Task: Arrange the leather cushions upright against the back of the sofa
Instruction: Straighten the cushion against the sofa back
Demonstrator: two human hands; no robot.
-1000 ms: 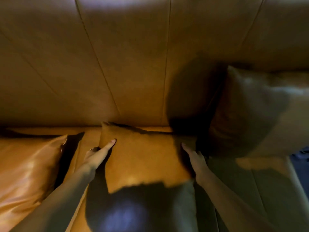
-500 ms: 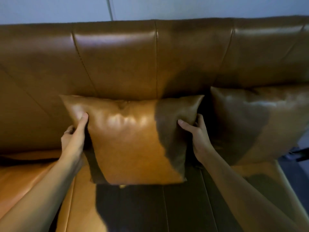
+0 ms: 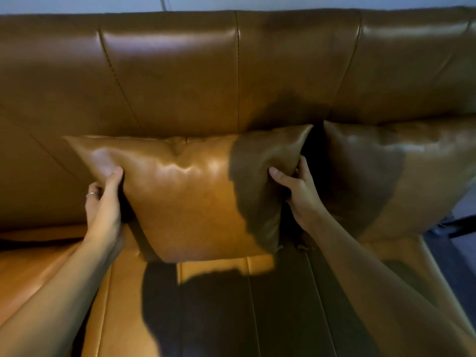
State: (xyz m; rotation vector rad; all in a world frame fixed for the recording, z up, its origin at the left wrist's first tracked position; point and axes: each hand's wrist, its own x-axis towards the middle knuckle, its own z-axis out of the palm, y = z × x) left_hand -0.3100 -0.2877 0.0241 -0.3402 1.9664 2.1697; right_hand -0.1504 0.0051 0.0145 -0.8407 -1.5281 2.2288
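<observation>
A tan leather cushion (image 3: 188, 197) stands upright on the seat, its top edge leaning on the sofa back (image 3: 175, 73). My left hand (image 3: 104, 204) grips its left edge, thumb on the front, a ring on one finger. My right hand (image 3: 298, 194) grips its right edge the same way. A second tan leather cushion (image 3: 401, 176) stands upright against the sofa back just to the right, close beside the held one. A dark shadow covers the right part of both cushions.
The tan leather seat (image 3: 123, 305) stretches below, half in shadow. Another leather bulge (image 3: 28, 264) lies at the lower left. A pale wall (image 3: 257, 2) runs above the sofa back. Dark floor (image 3: 461, 240) shows past the sofa's right end.
One second ago the cushion lay flat on the seat under my hands. It has been raised upright against the sofa back, and since half a second ago it has barely shifted.
</observation>
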